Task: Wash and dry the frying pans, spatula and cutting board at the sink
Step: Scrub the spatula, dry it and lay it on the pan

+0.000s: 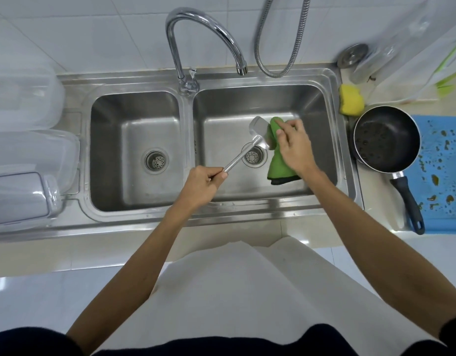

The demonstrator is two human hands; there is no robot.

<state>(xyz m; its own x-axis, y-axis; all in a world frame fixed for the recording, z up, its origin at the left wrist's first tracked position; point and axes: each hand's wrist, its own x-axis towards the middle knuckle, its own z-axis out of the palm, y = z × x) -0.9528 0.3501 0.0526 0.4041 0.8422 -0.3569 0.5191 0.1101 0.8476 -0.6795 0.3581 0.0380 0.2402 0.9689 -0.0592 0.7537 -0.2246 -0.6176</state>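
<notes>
Left hand: the left hand (203, 185) is nearest the body, its fingers clenched round the end of the spatula's handle, thumb on top.
Spatula: the metal spatula (243, 155) is held over the right basin (221, 191) above the drain; its long axis runs from the left hand up and to the right, blade at the far end.
Right hand: the right hand (293, 147) sits just right of the blade, fingers curled round a green cloth (279, 165) and pressing it against the blade's right face.
Key relation: the blade lies away from the left grip and against the right hand, so the wiping probably runs along that axis; this looks like wiping or drying, though I cannot tell which.
Frying pan: one black frying pan (386, 140) stands upright on the counter right of the sink, its handle pointing toward the body, resting partly on the cutting board.
Cutting board: the blue cutting board (442, 163), spotted with brown residue, looks unwashed.
Sponge: a yellow sponge (350, 100) lies beyond the pan.
Faucet: the faucet (175, 52) arches over the right basin; no water visible.
</notes>
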